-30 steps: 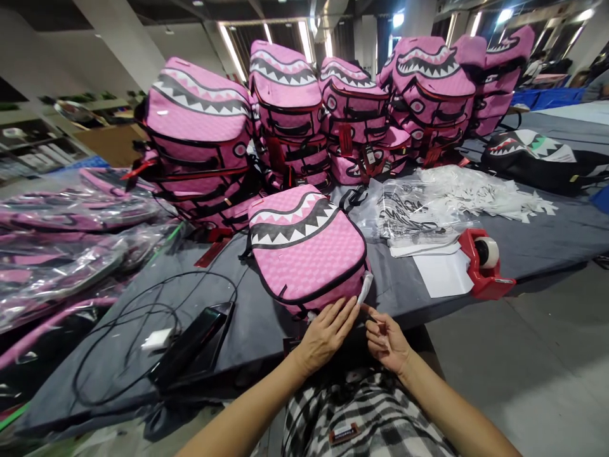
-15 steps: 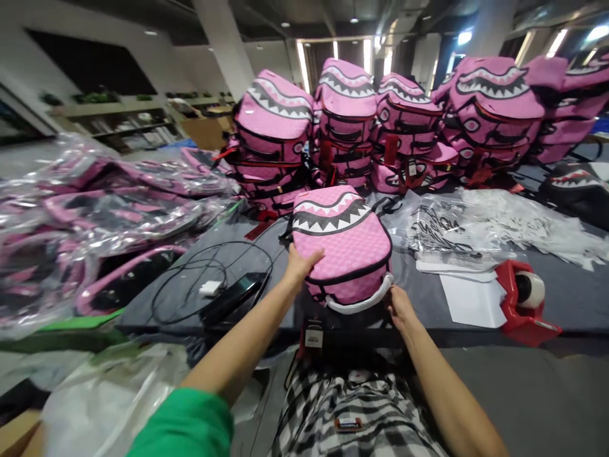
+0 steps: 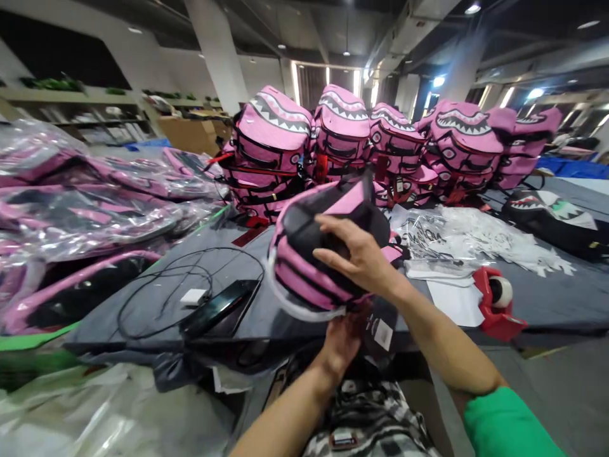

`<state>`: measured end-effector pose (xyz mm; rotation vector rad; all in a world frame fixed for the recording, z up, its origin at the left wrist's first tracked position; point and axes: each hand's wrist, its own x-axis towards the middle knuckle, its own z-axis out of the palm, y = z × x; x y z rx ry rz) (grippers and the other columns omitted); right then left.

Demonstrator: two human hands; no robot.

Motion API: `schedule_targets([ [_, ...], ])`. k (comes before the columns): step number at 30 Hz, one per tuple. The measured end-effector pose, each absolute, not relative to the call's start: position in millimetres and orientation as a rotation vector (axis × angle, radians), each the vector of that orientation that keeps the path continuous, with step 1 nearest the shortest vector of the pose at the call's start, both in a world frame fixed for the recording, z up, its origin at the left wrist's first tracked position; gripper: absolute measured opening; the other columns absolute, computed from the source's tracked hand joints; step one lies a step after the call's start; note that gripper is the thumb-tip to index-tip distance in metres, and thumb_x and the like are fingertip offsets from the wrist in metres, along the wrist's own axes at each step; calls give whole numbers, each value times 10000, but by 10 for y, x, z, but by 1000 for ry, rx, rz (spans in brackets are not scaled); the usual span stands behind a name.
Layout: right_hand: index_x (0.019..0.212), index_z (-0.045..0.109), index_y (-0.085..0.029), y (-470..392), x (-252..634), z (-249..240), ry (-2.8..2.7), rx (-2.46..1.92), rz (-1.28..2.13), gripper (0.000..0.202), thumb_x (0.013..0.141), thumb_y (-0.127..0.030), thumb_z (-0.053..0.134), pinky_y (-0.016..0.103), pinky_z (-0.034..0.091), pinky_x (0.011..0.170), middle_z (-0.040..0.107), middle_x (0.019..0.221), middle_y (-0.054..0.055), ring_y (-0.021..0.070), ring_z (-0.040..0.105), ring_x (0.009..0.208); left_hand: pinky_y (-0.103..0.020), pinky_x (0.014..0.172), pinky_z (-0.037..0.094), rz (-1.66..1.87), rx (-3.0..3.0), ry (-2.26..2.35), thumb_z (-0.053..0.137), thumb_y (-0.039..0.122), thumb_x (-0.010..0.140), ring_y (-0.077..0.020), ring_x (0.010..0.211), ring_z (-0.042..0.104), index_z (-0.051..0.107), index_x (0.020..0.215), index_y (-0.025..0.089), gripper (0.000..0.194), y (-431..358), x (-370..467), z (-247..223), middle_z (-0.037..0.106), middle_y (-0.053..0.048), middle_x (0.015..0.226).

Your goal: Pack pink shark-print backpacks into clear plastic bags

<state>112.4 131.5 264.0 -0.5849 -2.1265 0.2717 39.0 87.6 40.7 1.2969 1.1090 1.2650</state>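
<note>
A small pink backpack (image 3: 304, 266) is tilted in front of me, with its black padded back turned up toward me. White wrapping covers the handle strip (image 3: 290, 304) that curves along its lower left edge. From below, my left hand (image 3: 342, 343) grips the backpack's near edge, its fingers partly hidden beneath. Over the black back panel lies my right hand (image 3: 356, 254), thumb and fingers spread apart. A dark hang tag with a white label (image 3: 382, 333) dangles at the near side by my left wrist.
Stacked pink shark-mouth backpacks (image 3: 271, 127) line the back of the table. Plastic-wrapped bags (image 3: 95, 216) are piled at left. A phone (image 3: 219, 308) and cable lie left; clear plastic bags (image 3: 428, 235), white tags and a red tape dispenser (image 3: 497, 304) lie right.
The backpack has turned over, from its shark-mouth front to its black back. My right hand has moved onto the back panel, and my left hand down beneath the near edge.
</note>
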Motion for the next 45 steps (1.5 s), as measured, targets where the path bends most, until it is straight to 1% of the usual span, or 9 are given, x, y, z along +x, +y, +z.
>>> schedule_targets([
  [4, 1161, 665, -222, 1165, 1366, 1924, -2111, -729, 261, 248, 980, -352, 556, 363, 499, 945, 675, 1089, 87, 208, 633, 1027, -425, 892, 618, 1254, 938, 1111, 450, 308, 961, -255, 963, 747, 694, 889, 196, 279, 318, 176, 78, 770, -117, 956],
  [9, 965, 687, -215, 847, 1838, 880, -1853, -1244, 279, 173, 931, -317, 552, 410, 482, 913, 695, 961, 93, 235, 631, 944, -505, 1078, 483, 1388, 1231, 1390, 546, 396, 933, -279, 1202, 634, 686, 1167, 219, 326, -163, -494, 32, 689, -116, 1252],
  [14, 1055, 678, -224, 730, 1592, 392, -1896, -1358, 803, 302, 810, -395, 717, 358, 506, 825, 718, 939, 44, 234, 650, 897, -585, 1207, 216, 1590, 2260, 1651, 580, 358, 951, -321, 1504, 254, 438, 1489, 240, 569, 446, -722, 443, 406, -149, 1565],
  [16, 1066, 687, -247, 734, 1583, 355, -1926, -1316, 792, 302, 813, -406, 726, 346, 503, 794, 719, 910, 26, 230, 655, 864, -573, 1214, 180, 1553, 2546, 1533, 595, 370, 946, -321, 1511, 233, 370, 1531, 257, 637, 841, -659, 555, 392, -145, 1576],
  [21, 1030, 691, -233, 811, 2482, 561, -1745, -1620, 392, 216, 879, -375, 629, 343, 489, 878, 715, 978, 50, 214, 659, 918, -548, 1181, 243, 1496, 2660, 1483, 499, 377, 988, -335, 1447, 375, 381, 1530, 252, 569, 1419, -467, 591, 454, -146, 1536],
  [27, 765, 645, -185, 997, 3761, 665, -1530, -2039, 110, 154, 707, -283, 748, 323, 454, 729, 651, 779, 58, 223, 614, 774, -537, 1140, 307, 1542, 2736, 1497, 485, 378, 992, -357, 1406, 430, 258, 1577, 266, 638, 1457, -453, 547, 476, -151, 1519],
  [30, 673, 598, -195, 1035, 3899, 506, -1541, -2119, 108, 160, 724, -252, 738, 286, 422, 673, 630, 703, 28, 195, 591, 708, -544, 1138, 309, 1510, 2782, 1488, 415, 418, 1008, -352, 1419, 412, 201, 1590, 270, 637, 1438, -470, 565, 465, -158, 1524],
  [38, 926, 665, -210, 1031, 3885, 393, -1670, -2243, 66, 87, 917, -249, 588, 271, 369, 663, 667, 988, 75, 189, 623, 819, -588, 1158, 271, 1283, 2826, 1491, 278, 550, 1006, -374, 1452, 348, 190, 1589, 230, 671, 1426, -548, 598, 393, -178, 1563],
  [45, 874, 665, -210, 1257, 4042, 789, -1851, -2212, 87, 74, 898, -190, 597, 250, 361, 666, 691, 955, 57, 186, 632, 863, -584, 1159, 320, 1264, 2725, 1464, 354, 516, 1005, -348, 1428, 397, 252, 1563, 267, 620, 1427, -692, 692, 425, -118, 1550],
])
